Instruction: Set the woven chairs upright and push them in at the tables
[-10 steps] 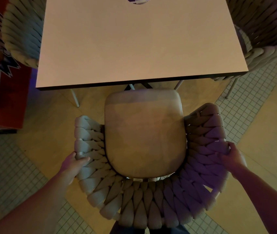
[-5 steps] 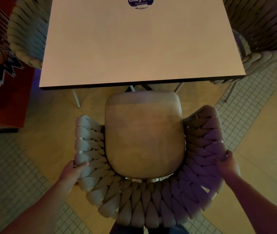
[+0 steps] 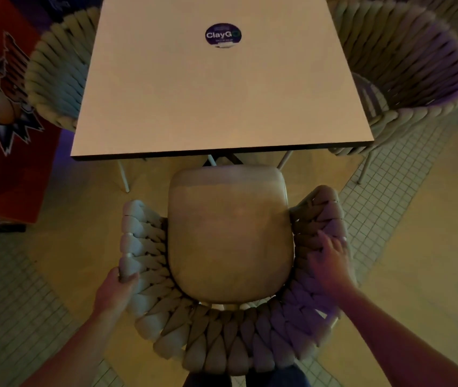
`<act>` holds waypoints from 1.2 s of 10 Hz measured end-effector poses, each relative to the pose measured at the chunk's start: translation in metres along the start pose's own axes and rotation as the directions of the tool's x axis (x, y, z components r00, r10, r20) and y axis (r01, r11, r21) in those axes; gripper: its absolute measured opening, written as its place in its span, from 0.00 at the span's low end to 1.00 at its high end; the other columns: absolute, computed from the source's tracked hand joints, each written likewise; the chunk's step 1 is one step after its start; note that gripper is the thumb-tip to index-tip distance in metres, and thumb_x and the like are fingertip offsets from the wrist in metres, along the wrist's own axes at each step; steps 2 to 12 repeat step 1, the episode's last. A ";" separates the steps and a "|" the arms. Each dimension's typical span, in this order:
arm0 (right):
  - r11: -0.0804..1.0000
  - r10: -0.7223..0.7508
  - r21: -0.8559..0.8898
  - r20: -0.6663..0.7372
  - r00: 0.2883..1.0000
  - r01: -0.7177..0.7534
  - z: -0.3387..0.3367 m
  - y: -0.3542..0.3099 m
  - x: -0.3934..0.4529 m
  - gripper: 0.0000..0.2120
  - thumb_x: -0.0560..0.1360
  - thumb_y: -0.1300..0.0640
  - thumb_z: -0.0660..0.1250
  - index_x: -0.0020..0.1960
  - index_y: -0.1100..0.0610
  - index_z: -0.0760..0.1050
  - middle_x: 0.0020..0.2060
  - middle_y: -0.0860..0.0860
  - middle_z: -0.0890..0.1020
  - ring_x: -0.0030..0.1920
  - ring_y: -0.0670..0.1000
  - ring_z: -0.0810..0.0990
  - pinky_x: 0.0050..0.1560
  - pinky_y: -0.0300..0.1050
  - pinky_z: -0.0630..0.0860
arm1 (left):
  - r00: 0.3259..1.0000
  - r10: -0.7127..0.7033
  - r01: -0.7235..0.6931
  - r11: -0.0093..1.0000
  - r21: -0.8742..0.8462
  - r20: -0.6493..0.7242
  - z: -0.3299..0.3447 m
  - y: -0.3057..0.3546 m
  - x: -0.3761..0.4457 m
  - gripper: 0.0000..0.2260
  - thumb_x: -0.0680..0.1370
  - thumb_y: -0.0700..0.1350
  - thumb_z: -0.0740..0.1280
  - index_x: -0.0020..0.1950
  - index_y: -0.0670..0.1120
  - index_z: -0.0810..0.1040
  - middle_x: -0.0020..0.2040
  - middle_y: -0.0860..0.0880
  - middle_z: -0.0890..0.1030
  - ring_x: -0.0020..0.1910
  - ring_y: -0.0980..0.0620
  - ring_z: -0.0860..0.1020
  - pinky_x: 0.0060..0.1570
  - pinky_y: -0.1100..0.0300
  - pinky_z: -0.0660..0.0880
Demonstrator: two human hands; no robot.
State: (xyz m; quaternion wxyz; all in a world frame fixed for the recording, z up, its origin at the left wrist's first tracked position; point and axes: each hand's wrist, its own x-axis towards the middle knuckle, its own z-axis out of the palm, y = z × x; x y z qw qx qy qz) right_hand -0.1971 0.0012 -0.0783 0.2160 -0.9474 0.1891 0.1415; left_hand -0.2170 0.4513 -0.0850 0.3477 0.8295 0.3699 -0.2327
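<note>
Since the earlier frame, the right hand [image 3: 331,263] has shifted from the outer rim onto the inner weave of the woven chair [image 3: 230,275]; it is blurred, and whether its fingers grip cannot be told. Left hand [image 3: 116,289] wraps its fingers over the left rim. Chair stands upright, seat front just short of the table [image 3: 216,101] edge, table legs directly ahead. Two more woven chairs [image 3: 55,76] [image 3: 406,65] flank the table. A round sticker [image 3: 223,35] reads "ClayG". A red basketball banner [image 3: 2,107] stands left.
</note>
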 end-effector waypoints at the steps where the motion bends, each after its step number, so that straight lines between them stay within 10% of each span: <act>1: 0.981 -0.178 -0.038 0.195 0.965 0.189 0.018 -0.018 -0.006 0.29 0.74 0.49 0.63 0.74 0.52 0.62 0.69 0.53 0.70 0.67 0.58 0.69 0.62 0.53 0.72 | 0.994 0.105 -0.105 0.994 -0.042 -0.010 0.002 -0.008 -0.029 0.15 0.78 0.52 0.65 0.63 0.47 0.77 0.55 0.49 0.82 0.52 0.47 0.79 0.45 0.54 0.71; 12: 0.981 -0.178 -0.038 0.195 0.965 0.189 0.018 -0.018 -0.006 0.29 0.74 0.49 0.63 0.74 0.52 0.62 0.69 0.53 0.70 0.67 0.58 0.69 0.62 0.53 0.72 | 0.994 0.105 -0.105 0.994 -0.042 -0.010 0.002 -0.008 -0.029 0.15 0.78 0.52 0.65 0.63 0.47 0.77 0.55 0.49 0.82 0.52 0.47 0.79 0.45 0.54 0.71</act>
